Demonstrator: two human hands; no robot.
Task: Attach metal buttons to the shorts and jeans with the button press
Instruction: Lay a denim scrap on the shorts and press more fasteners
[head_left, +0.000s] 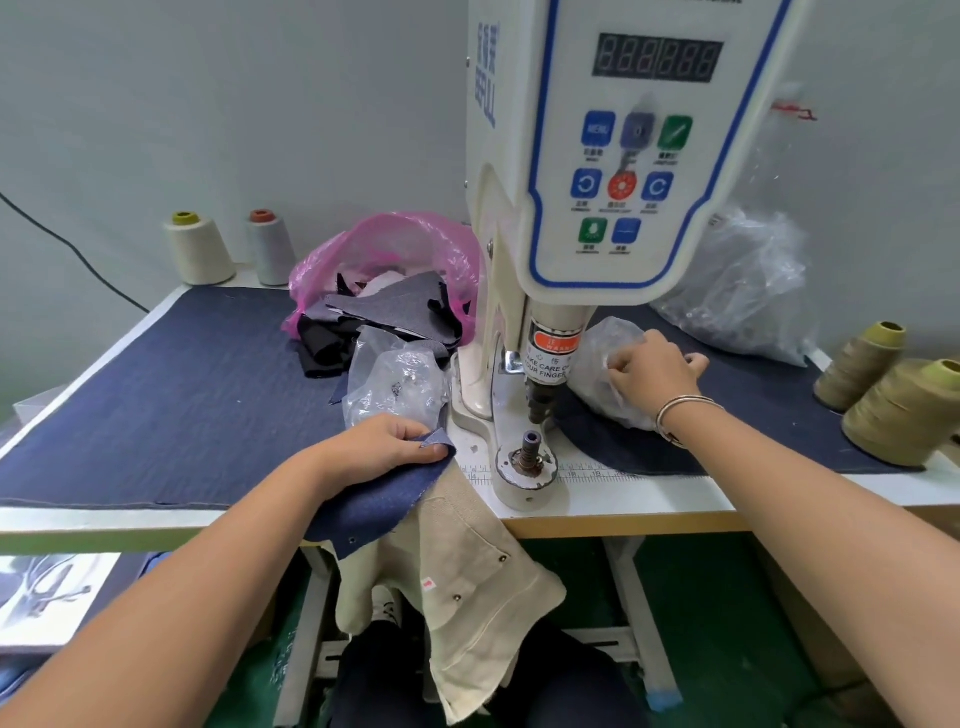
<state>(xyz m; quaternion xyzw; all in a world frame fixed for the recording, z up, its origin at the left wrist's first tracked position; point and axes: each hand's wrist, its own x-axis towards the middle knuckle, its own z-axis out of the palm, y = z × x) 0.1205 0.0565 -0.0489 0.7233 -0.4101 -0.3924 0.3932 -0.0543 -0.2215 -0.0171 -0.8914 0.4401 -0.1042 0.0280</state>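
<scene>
Head view: two hands at the button press, one on cloth, one in a bag.

The left hand (387, 441) grasps a blue denim piece (382, 499) at the table (649, 499) edge, thumb on top, just left of the button press (587, 182). Under the denim the beige shorts (467, 577) hang down over the table front, with small metal buttons already on them. The right hand (655, 375), fingers curled, pinches the clear plastic bag (597, 358) just right of the press head. The lower die (531, 451) stands bare between both hands. Olive thread cones (906, 410) stand at the far right.
</scene>
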